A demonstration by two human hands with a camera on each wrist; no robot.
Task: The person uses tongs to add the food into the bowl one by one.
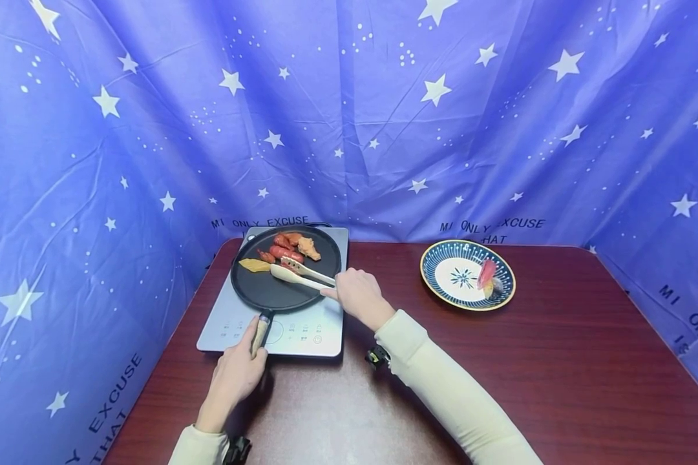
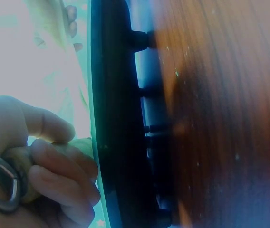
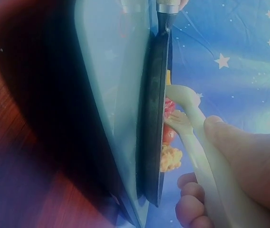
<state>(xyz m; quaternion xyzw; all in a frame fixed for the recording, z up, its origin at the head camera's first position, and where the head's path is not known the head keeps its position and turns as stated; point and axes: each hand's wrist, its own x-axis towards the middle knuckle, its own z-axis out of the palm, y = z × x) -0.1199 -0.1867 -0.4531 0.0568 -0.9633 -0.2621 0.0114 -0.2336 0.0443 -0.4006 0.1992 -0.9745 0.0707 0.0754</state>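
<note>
A black frying pan (image 1: 279, 294) sits on a silver induction cooktop (image 1: 215, 332). My left hand (image 1: 237, 373) grips its wooden handle (image 1: 260, 336); the left wrist view shows fingers curled round that handle, with a metal ring at its end. In my right hand (image 1: 360, 296) is a pair of cream tongs (image 3: 204, 156), held between thumb and fingers. Their tips reach into the pan beside a reddish piece, partly hidden, so I cannot tell whether they pinch it. Also in the pan lie red sausages (image 1: 286, 252), a golden fried chicken piece (image 1: 309, 248) and a yellow leaf-shaped piece (image 1: 254, 265).
To the right, a blue-patterned plate (image 1: 448, 274) holds a pink piece (image 1: 486, 274) and a smaller yellowish-grey piece (image 1: 492, 288). The dark red wooden table (image 1: 558, 349) meets a blue star-printed curtain (image 1: 372, 116) at the back and sides.
</note>
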